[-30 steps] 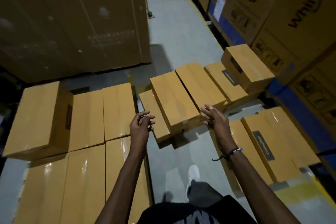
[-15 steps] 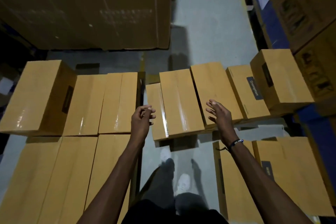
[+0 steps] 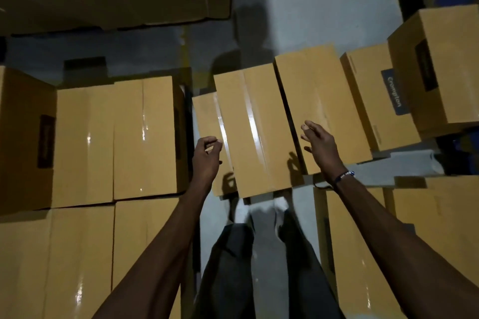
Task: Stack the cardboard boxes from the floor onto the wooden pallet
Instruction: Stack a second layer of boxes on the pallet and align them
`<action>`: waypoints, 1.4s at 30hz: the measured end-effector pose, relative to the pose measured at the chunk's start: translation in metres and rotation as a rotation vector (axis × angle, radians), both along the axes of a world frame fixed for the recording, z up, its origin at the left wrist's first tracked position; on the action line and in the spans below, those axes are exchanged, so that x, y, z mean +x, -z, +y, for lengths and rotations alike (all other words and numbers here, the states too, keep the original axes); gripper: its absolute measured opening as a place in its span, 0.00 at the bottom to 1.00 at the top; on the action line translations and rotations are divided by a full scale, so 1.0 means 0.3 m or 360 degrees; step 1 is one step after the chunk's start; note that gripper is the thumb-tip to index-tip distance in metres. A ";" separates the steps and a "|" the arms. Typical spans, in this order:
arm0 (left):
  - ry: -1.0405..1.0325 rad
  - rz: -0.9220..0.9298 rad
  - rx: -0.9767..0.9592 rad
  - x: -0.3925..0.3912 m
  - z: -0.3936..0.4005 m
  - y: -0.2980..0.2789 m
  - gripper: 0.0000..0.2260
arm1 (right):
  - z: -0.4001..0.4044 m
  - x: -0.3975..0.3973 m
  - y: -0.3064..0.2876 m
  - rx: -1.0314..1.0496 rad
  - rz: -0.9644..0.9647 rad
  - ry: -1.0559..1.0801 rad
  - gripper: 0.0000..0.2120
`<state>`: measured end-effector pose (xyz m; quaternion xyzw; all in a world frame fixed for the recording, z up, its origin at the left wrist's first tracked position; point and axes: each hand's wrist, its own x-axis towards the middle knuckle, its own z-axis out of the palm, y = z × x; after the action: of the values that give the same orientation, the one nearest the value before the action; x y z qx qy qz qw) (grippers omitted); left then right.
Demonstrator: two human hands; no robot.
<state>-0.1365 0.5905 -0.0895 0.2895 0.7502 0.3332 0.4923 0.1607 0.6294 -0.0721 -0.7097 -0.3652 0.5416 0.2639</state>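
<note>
Between our hands lies a taped box [image 3: 252, 129] on the floor [image 3: 311, 8], its near end toward our feet. Our left hand [image 3: 206, 160] hangs loosely curled at its left edge, our right hand [image 3: 321, 145] spread at its right edge; both empty, apart.

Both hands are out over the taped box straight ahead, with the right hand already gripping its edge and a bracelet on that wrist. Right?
Not quite. The head view shows the right hand open above the box, no grip yet. The left hand and the bracelet are as stated.
</note>
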 end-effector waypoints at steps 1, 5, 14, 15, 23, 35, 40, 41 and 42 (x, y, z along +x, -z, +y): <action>-0.0011 0.0009 -0.0031 0.004 0.021 0.072 0.10 | 0.030 -0.001 0.063 -0.0007 -0.0013 -0.0024 0.24; -0.0039 0.0032 -0.0158 0.022 0.087 0.357 0.15 | 0.141 -0.005 0.302 -0.0014 -0.0087 -0.0135 0.20; -0.0055 -0.0047 -0.0303 0.053 0.227 0.807 0.28 | 0.265 0.023 0.745 -0.0064 -0.0189 -0.0245 0.29; -0.0044 -0.0050 -0.0310 0.054 0.237 0.833 0.29 | 0.270 0.023 0.772 -0.0081 -0.0166 -0.0235 0.31; 0.0124 -0.0050 -0.0313 0.052 0.241 0.924 0.32 | 0.293 0.006 0.893 -0.0149 -0.0215 -0.0375 0.34; 0.0038 -0.0074 -0.0160 0.007 0.157 0.524 0.28 | 0.186 -0.050 0.556 -0.0009 -0.0148 -0.0364 0.36; -0.0043 0.0005 -0.0008 0.005 0.106 0.123 0.26 | 0.177 -0.075 0.162 0.0102 -0.0120 -0.0399 0.35; -0.0078 0.0013 0.0014 0.005 0.092 0.039 0.26 | 0.181 -0.076 0.071 0.0143 -0.0138 -0.0430 0.35; -0.0116 0.0016 0.0044 0.001 0.077 -0.039 0.25 | 0.187 -0.078 -0.022 0.0178 -0.0156 -0.0462 0.35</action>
<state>-0.1362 0.6136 -0.0779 0.2703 0.7580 0.3599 0.4721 0.1373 0.6854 -0.0656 -0.6593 -0.5059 0.5175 0.2040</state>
